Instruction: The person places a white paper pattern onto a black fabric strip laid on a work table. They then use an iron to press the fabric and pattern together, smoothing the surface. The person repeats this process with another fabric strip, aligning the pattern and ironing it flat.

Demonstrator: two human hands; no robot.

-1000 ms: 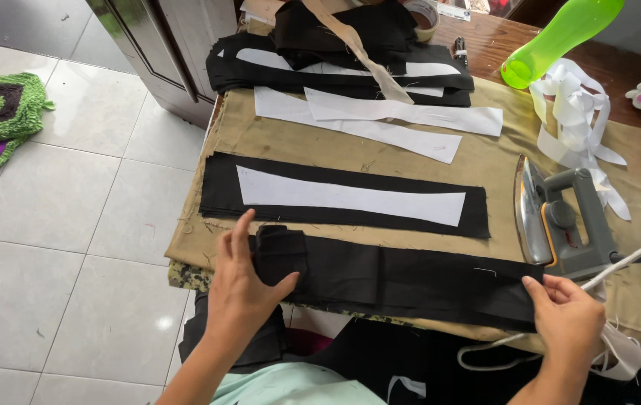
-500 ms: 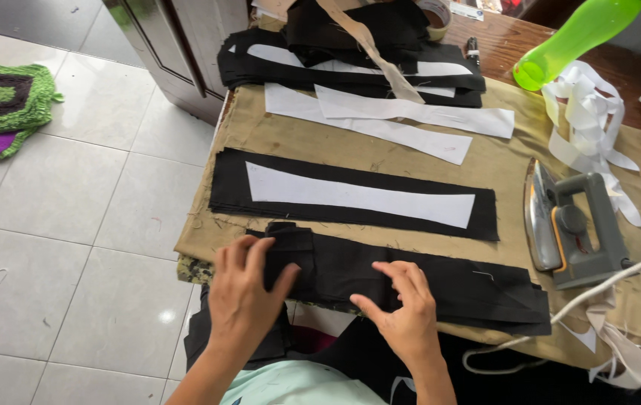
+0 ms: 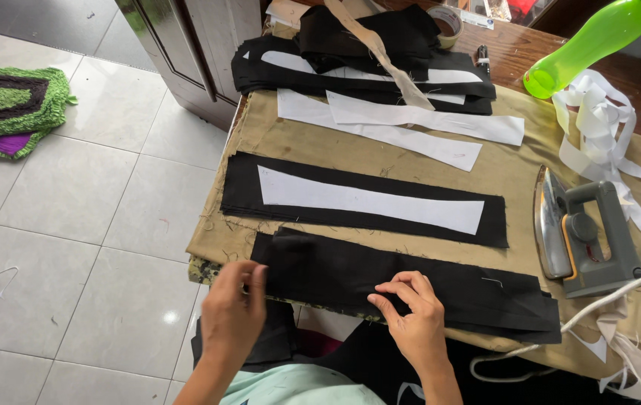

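From the head camera, you are looking down at a table draped in tan cloth. Your left hand sits at the left end of a long black fabric strip that lies along the near edge of the table, fingers together and resting against that end; whether they pinch the cloth cannot be told from here. Your right hand is at the middle of the same strip's near edge, fingertips curled down onto the fabric and touching it, thumb and fingers close together as if nipping the edge.

Just beyond that strip lies a second black fabric strip with a white tapered interfacing piece on top. Farther back, 2 loose white interfacing strips overlap, and behind them sits a pile of black fabric pieces crossed by a beige strip.

To your right, a grey electric iron rests on its side, near the strip's right end, with its white cord trailing off the table edge. A lime-green plastic bottle and a bundle of white ribbon lie at the far right. On the tiled floor, well apart to the left, lies a green and purple mat.
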